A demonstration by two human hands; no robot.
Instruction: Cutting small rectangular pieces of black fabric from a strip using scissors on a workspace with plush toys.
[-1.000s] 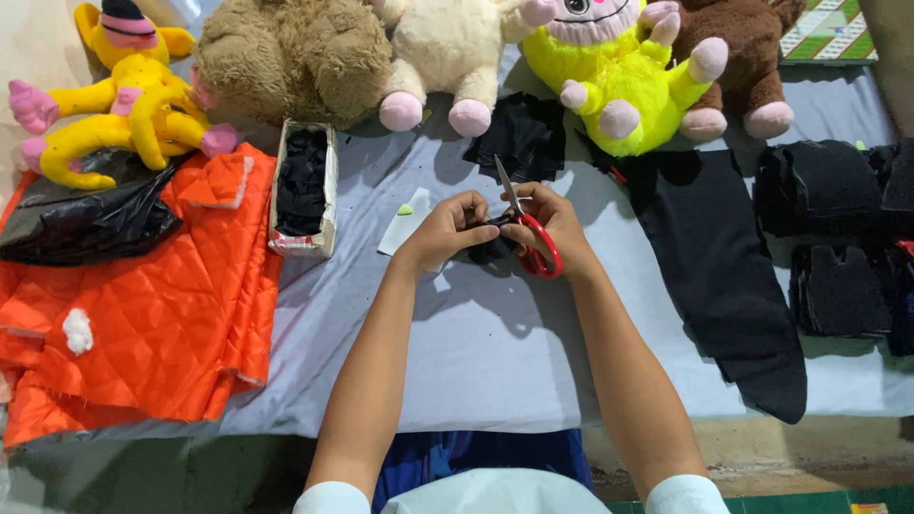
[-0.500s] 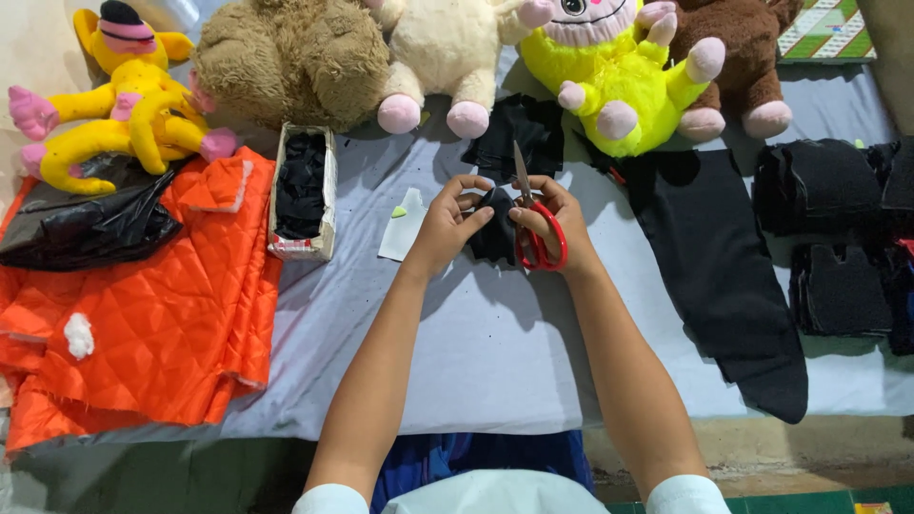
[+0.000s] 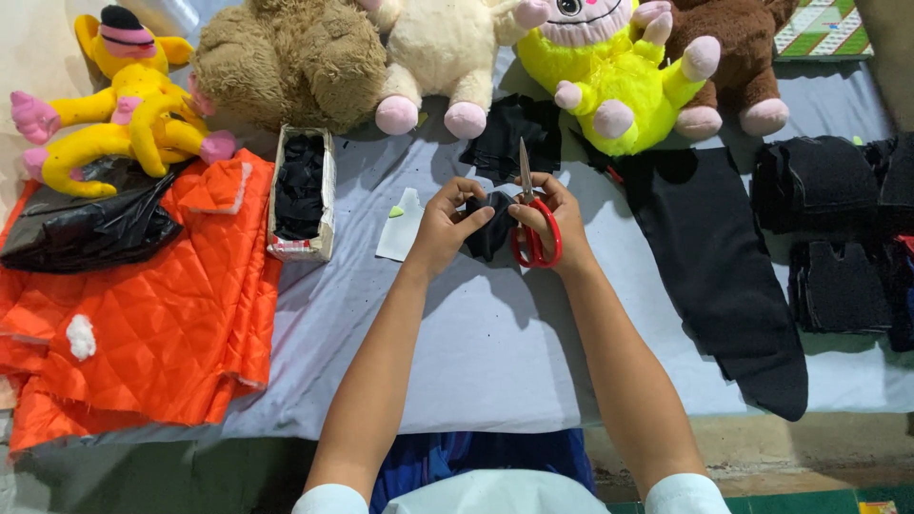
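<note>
Small black fabric piece [image 3: 487, 227] pinched in left hand [image 3: 443, 227] at counter [image 3: 495, 343] centre, red-handled scissors [image 3: 531, 221] clamped in right hand [image 3: 557, 221], long axis and blades pointing to 12 o'clock; cutting judged midway, blades not seen biting, dark fabric stacks [image 3: 828, 228] at 3 o'clock untouched.

Matt black cloth [image 3: 490, 228], glossy-handled scissors [image 3: 533, 228]
</note>
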